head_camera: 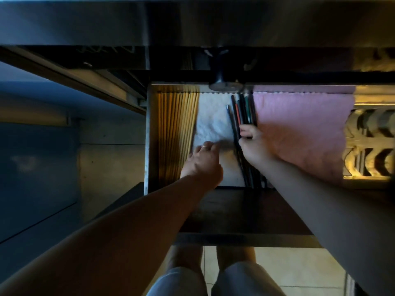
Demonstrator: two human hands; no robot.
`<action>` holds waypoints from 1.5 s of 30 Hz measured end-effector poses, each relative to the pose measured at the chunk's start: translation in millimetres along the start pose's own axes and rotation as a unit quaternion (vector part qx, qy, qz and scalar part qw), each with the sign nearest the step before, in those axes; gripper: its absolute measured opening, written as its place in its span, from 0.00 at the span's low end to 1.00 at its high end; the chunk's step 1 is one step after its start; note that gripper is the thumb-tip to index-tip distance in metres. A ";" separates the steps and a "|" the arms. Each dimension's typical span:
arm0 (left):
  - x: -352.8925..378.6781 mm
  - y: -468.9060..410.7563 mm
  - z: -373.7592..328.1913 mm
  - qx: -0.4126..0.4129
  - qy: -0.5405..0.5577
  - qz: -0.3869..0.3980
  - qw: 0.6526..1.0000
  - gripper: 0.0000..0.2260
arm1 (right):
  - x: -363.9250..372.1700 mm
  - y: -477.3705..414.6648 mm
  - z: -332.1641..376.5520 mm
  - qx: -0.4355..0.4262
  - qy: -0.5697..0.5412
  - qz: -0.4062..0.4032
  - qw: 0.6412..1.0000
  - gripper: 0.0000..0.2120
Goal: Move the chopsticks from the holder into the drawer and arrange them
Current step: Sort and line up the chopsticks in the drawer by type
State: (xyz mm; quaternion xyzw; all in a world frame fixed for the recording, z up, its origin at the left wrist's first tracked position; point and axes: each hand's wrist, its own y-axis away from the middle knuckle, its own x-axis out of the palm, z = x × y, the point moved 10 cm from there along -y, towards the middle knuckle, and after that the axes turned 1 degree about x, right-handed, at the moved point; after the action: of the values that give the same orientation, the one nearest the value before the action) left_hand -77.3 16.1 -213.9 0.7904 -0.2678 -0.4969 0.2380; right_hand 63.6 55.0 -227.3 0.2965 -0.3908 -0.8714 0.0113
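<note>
The open drawer (pixel 147 146) holds a row of yellow wooden chopsticks (pixel 179 129) along its left side. Several dark chopsticks (pixel 241 112) with red and green bands lie near the middle, beside a pink cloth (pixel 299 129). My right hand (pixel 253 144) pinches the dark chopsticks around their middle. My left hand (pixel 203 161) rests with its fingers down on the white liner (pixel 211 118) between the two groups, holding nothing. The holder is not in view.
A dark knob (pixel 222 82) hangs over the drawer's back edge under the steel counter (pixel 192 22). A carved golden panel (pixel 369 137) lies to the right. The dark drawer front (pixel 235 212) is toward me, and my knees and a tiled floor show below.
</note>
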 end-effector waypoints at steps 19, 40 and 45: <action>38.7 -29.8 -16.6 -0.285 0.199 -0.064 0.935 0.11 | -45.6 -2.4 -30.1 -0.151 0.241 0.063 0.957 0.08; 24.5 -36.9 -41.8 -0.227 0.244 -0.174 0.927 0.09 | -31.1 -46.8 -52.7 0.028 0.010 0.047 0.998 0.07; 24.3 -40.1 -51.7 -0.211 0.189 -0.165 0.945 0.12 | -56.8 -43.5 -70.9 0.028 0.017 0.003 0.999 0.05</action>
State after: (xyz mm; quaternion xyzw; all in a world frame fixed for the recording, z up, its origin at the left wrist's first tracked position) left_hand -13.8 35.5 -235.3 0.8344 0.0277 -0.4162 0.3603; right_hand 156.8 51.7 -265.1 0.3102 -0.4157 -0.8549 0.0121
